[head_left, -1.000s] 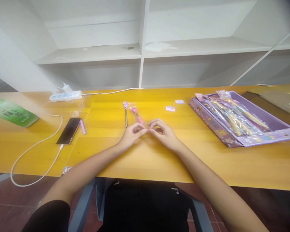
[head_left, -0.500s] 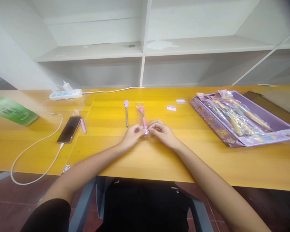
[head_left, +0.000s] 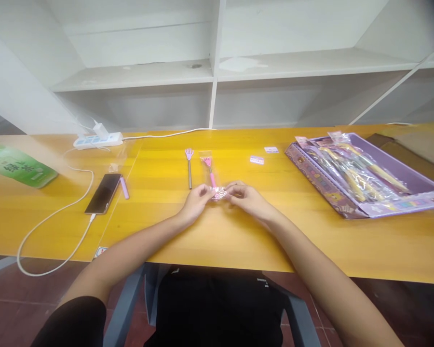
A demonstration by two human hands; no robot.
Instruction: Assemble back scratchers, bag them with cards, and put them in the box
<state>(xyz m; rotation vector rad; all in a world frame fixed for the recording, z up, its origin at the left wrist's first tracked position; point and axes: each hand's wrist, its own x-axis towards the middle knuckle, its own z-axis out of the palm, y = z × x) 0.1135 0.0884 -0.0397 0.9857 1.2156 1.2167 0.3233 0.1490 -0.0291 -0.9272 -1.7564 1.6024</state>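
Observation:
A pink hand-shaped back scratcher (head_left: 212, 179) lies inside a clear plastic bag (head_left: 204, 155) on the table, its head pointing away from me. At the near end of the bag, my left hand (head_left: 197, 201) pinches the plastic close to a shiny, crinkled part. Opposite it, my right hand (head_left: 246, 198) has its thumb and fingers closed on the right side of the same end. Left of the bag lies an unwrapped back scratcher (head_left: 190, 169) with a light purple hand-shaped head and a metal-looking rod.
Two small printed cards (head_left: 256, 160) lie beyond my right hand. To the right, a purple display box (head_left: 325, 188) holds several wrapped items. A phone (head_left: 103, 193) on a white cable, a purple stick (head_left: 124, 188), a power strip (head_left: 98, 140) and a green bottle (head_left: 25, 166) occupy the left.
The bag's near end has come into view between my fingers and is now spread sideways. The bagged back scratcher has shifted and straightened slightly. My right hand has moved a little to the right.

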